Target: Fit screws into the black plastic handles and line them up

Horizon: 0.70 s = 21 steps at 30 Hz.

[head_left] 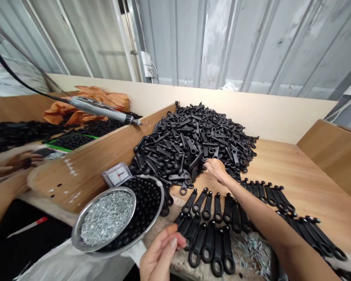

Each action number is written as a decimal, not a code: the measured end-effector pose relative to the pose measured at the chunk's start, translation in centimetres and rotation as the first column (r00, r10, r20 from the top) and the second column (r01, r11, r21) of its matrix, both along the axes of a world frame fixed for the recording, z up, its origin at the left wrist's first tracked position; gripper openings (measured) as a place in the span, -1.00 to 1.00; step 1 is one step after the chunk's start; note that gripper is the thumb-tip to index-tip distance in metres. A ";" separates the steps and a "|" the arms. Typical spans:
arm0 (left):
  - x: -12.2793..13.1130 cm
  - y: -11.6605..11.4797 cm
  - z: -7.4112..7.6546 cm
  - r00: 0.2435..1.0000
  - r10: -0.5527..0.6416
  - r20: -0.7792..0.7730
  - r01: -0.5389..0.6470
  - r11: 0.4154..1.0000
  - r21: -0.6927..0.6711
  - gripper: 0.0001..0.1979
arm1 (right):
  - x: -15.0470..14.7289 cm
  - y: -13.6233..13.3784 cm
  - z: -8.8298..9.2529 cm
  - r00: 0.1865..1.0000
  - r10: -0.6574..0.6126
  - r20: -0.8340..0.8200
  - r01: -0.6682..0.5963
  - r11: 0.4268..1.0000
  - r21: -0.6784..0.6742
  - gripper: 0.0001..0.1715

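Resting right hand (217,169), fingers (209,164) open, on heap of black moulded levers (193,136); left hand (160,255) pinching beside steel dish of screws (105,218), grasp unclear.

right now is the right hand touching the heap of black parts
Touching. The head view shows the right hand with its fingertips down among the near edge of the heap of black parts, no gap between them.

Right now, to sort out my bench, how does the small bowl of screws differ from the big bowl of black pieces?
The smaller bowl holds silver screws, while the larger bowl holds round black pieces. The smaller bowl rests on top of the larger bowl, covering part of it, so the larger bowl lies partly beneath. Both are round, shiny metal bowls with raised rims, and both are well filled.
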<state>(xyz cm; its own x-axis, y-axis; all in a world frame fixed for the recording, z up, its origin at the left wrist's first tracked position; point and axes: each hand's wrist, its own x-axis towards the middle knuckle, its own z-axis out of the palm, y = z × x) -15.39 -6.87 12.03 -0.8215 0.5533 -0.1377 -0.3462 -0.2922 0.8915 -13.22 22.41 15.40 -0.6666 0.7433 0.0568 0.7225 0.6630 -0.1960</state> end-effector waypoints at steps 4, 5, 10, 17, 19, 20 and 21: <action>0.6 0.7 -0.8 0.986 -0.142 -0.088 0.137 0.989 -0.057 -0.66 | 3.5 0.7 1.6 0.997 -0.079 0.012 0.079 0.995 0.056 -0.63; 0.8 0.9 -0.9 0.981 -0.161 -0.106 0.154 0.985 -0.075 -0.65 | 4.5 0.9 1.9 0.994 -0.104 0.017 0.103 0.992 0.069 -0.63; 2.3 2.2 -1.3 0.964 -0.186 -0.190 0.165 0.979 -0.119 -0.70 | 9.4 0.6 4.1 0.984 -0.174 0.023 0.171 0.981 0.096 -0.62; 4.1 3.1 1.0 0.710 -0.373 -0.597 0.223 0.923 -0.313 -0.51 | 15.2 -7.1 6.3 0.839 0.531 -0.115 -0.540 0.791 -0.287 -0.79; 5.0 3.2 1.3 0.566 -0.613 -0.551 0.446 0.790 -0.421 -0.50 | 16.3 -10.0 6.0 0.722 0.673 -0.160 -0.681 0.651 -0.336 -0.80; 5.5 3.2 1.2 0.487 -0.727 -0.484 0.566 0.685 -0.459 -0.57 | 16.8 -11.1 5.9 0.677 0.715 -0.177 -0.723 0.600 -0.343 -0.81; 6.1 3.2 0.9 0.418 -0.814 -0.404 0.667 0.577 -0.472 -0.68 | 17.2 -11.8 5.6 0.641 0.742 -0.195 -0.753 0.561 -0.343 -0.82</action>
